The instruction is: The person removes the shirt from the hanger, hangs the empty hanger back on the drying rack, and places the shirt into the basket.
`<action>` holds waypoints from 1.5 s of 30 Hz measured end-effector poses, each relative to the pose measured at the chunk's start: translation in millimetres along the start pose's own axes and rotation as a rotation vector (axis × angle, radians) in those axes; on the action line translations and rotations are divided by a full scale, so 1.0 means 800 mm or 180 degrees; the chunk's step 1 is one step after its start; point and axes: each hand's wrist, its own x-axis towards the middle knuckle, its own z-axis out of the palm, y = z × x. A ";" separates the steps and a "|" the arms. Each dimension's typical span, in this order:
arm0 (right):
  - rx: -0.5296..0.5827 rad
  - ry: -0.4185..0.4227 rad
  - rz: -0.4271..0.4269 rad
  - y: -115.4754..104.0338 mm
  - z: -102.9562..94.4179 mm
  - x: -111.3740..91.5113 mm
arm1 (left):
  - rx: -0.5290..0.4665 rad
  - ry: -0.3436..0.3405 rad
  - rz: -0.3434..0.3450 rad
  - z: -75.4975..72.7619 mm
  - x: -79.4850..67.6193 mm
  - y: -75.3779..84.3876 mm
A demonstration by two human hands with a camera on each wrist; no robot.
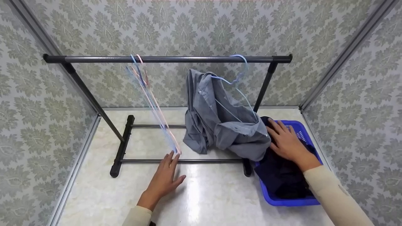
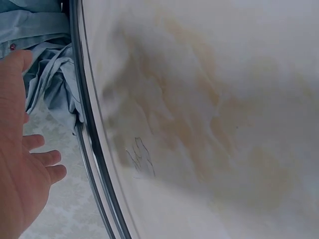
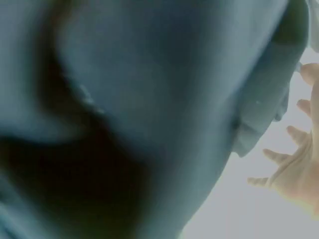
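A gray shirt (image 1: 237,138) is hanging lopsided on the rack (image 1: 188,59), risking slipping its blue hanger (image 1: 231,83) if bumped; left hand (image 1: 165,182) before the rack, right hand (image 1: 287,142) beside it are extending, gripping nothing.

Pale glossy floor (image 1: 220,194), 1 blue basket (image 1: 292,202) on it, 1 black rack (image 1: 176,59) standing beside the basket

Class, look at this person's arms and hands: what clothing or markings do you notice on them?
The left sleeve and right sleeve are plain, long and cream-coloured, with a small greyish mark on the right one. The left hand and right hand are five-fingered, without gloves.
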 end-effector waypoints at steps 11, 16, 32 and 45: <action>-0.0183 -0.0881 0.0367 0.021 0.032 0.017 | 0.0035 0.0033 0.0027 -0.003 -0.002 -0.003; 0.0146 -0.1350 0.0664 0.031 0.048 0.016 | 0.0021 0.0045 -0.0035 -0.004 -0.006 -0.009; 0.0459 -0.1390 0.0681 0.043 0.045 0.019 | 0.0077 0.0153 -0.0047 -0.004 -0.014 -0.018; 0.0078 -0.0273 0.0314 -0.021 -0.005 -0.045 | 0.0050 0.0186 -0.0082 -0.010 -0.016 -0.018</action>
